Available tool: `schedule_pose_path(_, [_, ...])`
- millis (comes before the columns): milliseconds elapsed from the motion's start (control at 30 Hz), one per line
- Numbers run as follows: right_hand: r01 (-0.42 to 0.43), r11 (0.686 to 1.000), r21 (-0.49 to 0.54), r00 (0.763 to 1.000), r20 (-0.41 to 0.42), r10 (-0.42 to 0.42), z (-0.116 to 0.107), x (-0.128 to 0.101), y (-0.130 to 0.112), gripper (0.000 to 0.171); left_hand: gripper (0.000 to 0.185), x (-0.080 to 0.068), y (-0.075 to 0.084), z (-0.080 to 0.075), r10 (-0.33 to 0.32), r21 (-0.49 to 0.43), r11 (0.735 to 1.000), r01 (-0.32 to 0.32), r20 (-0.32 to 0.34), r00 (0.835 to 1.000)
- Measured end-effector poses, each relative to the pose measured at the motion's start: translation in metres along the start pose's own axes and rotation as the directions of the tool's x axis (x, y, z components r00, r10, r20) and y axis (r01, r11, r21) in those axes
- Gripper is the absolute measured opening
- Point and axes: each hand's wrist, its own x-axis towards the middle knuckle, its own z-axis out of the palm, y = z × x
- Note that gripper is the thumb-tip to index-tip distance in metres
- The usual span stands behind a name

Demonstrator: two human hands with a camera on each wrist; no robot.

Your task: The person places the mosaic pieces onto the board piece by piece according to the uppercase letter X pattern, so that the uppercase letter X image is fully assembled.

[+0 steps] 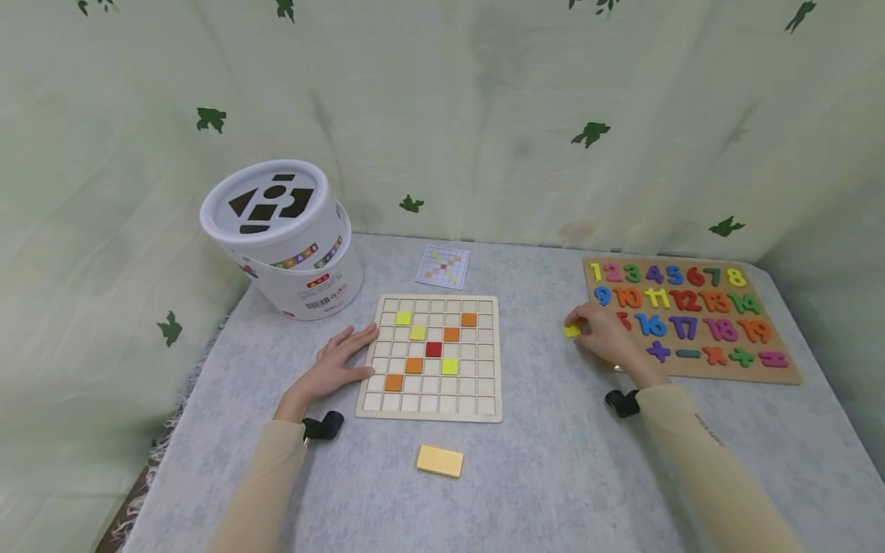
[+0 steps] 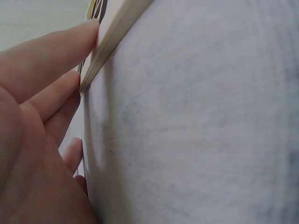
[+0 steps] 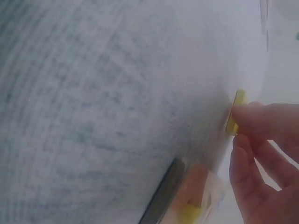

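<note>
Two hands — right hand (image 1: 608,338) pinches yellow tile (image 3: 237,112) | left hand (image 2: 37,140) at grid board (image 2: 117,28)

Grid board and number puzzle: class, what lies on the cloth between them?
In the head view, only the right hand pinching a yellow tile; otherwise bare grey cloth between grid board and number puzzle.

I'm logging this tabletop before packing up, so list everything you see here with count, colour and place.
grid board: one, pale wood, table centre
coloured tiles: eight on the board; three yellow, four orange, one red
yellow tile: one, pinched at the right fingertips
yellow block: one, near edge
pattern card: one, white, behind the board
bucket: one, white, shape-slot lid, far left
number puzzle: one, brown, multicoloured numbers, right
table: one, grey cover
left hand: straight fingers against the board's left edge
right hand: holds the tile
</note>
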Motion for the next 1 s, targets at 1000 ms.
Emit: schedule_pose_path(1000, [0.365, 0.931, -0.031, 0.914, 0.204, -0.351, 0.08, -0.005, -0.119, 0.018, 0.072, 0.003, -0.001, 0.001, -0.001, 0.034, 0.999, 0.001, -0.007, 1.0])
